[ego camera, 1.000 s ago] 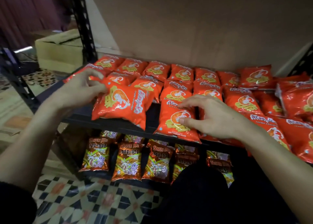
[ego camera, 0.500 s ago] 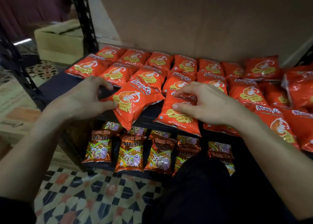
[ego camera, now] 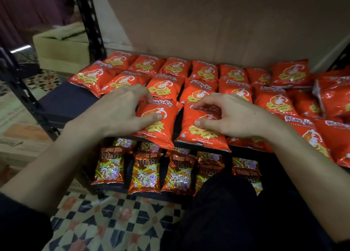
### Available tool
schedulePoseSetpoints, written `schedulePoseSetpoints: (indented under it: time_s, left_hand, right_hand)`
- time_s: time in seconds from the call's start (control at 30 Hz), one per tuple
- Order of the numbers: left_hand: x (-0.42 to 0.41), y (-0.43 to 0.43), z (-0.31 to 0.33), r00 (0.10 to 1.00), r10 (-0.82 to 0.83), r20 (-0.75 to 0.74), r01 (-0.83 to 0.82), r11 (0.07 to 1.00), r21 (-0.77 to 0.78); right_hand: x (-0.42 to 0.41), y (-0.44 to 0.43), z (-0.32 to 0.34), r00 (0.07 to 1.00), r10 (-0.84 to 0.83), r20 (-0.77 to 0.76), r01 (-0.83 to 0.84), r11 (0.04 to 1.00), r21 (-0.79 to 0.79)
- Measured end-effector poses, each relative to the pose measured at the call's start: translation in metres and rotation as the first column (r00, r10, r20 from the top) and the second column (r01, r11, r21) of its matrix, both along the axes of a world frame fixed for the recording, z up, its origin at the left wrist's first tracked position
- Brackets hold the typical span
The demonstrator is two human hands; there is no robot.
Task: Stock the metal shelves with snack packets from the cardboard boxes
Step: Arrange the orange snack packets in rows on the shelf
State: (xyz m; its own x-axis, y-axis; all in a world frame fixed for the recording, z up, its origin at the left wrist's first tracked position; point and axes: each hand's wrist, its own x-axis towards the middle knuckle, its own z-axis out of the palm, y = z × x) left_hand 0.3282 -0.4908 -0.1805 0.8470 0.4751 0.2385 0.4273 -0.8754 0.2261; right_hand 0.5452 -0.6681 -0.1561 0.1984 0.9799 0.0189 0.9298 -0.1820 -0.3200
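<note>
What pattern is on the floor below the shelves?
The tiled floor shows a black, white and orange geometric pattern; head view.

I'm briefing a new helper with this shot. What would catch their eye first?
The rows of bright red packets covering the upper shelf. In front, the left hand and right hand each rest on one at the front edge. Below, brown packets line the lower shelf.
</note>
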Motion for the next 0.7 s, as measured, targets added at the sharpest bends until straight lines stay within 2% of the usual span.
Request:
schedulePoseSetpoints:
  time_s: [0.3,0.53,0.7]
  left_hand:
    - [0.008,-0.004,-0.007,0.999,-0.015,-0.049,0.023,0.986,0.166]
    - [0.015,-0.004,-0.010,1.000,-0.024,0.001,0.024,0.993,0.115]
    - [0.018,-0.007,-0.011,1.000,-0.015,-0.001,0.015,0.990,0.143]
  right_hand:
    - [0.002,0.001,-0.003,1.000,0.030,0.010,-0.030,1.000,0.008]
    - [0.001,0.000,-0.006,0.999,0.037,0.000,-0.037,0.999,0.028]
    - [0.000,0.001,-0.006,0.999,0.034,0.015,-0.034,0.999,0.020]
